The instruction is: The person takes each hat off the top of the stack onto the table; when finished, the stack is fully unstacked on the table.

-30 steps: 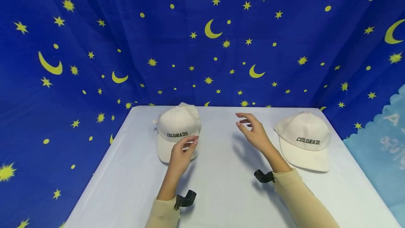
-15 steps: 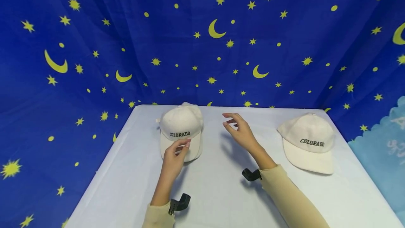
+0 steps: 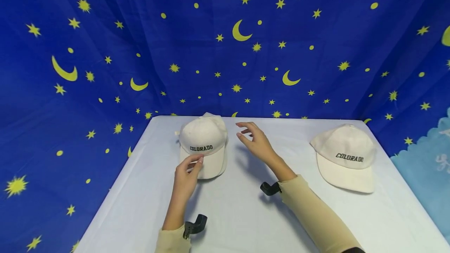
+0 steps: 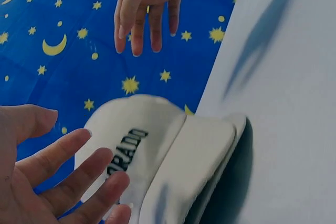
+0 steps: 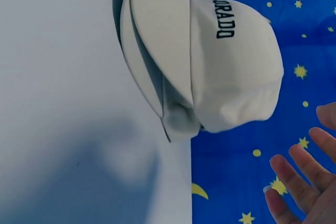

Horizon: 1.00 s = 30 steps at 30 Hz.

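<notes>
On the left of the table, a white baseball cap [image 3: 202, 132] lettered COLORADO sits on top of another cap. The lower cap's brim [image 5: 142, 72] shows beneath the top one in the right wrist view; the rest of it is hidden. In the head view my left hand [image 3: 186, 175] overlaps the front of the brim, its fingers loosely bent and holding nothing. To the right of the stack hovers my right hand [image 3: 257, 141], also holding nothing, fingers spread toward the caps. A separate white COLORADO cap [image 3: 349, 147] lies at the right side, brim toward me.
A white-covered table [image 3: 246, 214] carries the caps. Dark blue cloth [image 3: 211, 50] with yellow moons and stars hangs behind it and along the sides. Light blue scalloped fabric [image 3: 425, 167] hangs at the right edge. Each wrist wears a black camera mount [image 3: 270, 188].
My right hand has moved left, closer to the stacked caps. My left hand has drawn left and slightly down across the brim. The caps stay in place, while the head view shifts slightly.
</notes>
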{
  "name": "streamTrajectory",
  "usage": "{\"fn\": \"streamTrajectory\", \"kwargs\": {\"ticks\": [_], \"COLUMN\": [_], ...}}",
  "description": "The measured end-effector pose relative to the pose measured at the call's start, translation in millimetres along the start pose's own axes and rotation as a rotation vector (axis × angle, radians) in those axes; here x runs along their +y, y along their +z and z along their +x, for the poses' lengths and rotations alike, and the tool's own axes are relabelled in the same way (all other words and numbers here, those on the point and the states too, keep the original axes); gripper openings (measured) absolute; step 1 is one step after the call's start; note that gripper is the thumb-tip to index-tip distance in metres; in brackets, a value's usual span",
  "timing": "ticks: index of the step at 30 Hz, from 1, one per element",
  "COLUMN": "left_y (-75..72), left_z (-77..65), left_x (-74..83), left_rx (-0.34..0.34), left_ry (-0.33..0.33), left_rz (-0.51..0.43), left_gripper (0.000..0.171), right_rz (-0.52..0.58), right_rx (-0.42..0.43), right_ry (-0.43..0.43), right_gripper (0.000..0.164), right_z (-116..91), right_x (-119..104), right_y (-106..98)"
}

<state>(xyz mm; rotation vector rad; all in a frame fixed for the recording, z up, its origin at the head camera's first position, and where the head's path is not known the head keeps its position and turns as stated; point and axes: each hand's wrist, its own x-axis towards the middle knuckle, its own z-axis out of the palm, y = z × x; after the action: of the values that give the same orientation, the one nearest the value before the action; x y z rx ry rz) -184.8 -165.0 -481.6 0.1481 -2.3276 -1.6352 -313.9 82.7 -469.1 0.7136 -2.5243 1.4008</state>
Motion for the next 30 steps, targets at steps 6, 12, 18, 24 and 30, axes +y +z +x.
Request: {"fn": "streamTrajectory", "kwargs": {"ticks": [6,12,18,24,30], "left_y": [-9.9,-18.2,-24.8,-31.1,-36.6], "left_z": [2.1,2.5,1.2,2.5,3.7], "left_x": [-4.8,-8.7,-15.6,-24.2,-33.0], "left_rx": [0.025,0.055,0.065,0.095,0.115], "left_ry": [-0.049,-0.07,-0.1,-0.14,-0.175], "left_rz": [0.025,0.048,0.074,0.111,0.122], "left_gripper": [0.023,0.024,0.027,0.027,0.028], "right_rz": [0.002,0.021,-0.003,-0.02,-0.036], "right_rx": [-0.032,-0.024,-0.025,-0.03,-0.038], "right_ry": [0.006,0.01,0.02,0.006,0.02], "right_gripper": [0.04,0.041,0.041,0.04,0.04], "right_z": [7.4,15.6,22.2,29.4,35.2], "right_x": [-5.9,-5.5,1.3,7.8,14.4], "right_y": [10.4,17.9,26.5,34.4,40.5]}}
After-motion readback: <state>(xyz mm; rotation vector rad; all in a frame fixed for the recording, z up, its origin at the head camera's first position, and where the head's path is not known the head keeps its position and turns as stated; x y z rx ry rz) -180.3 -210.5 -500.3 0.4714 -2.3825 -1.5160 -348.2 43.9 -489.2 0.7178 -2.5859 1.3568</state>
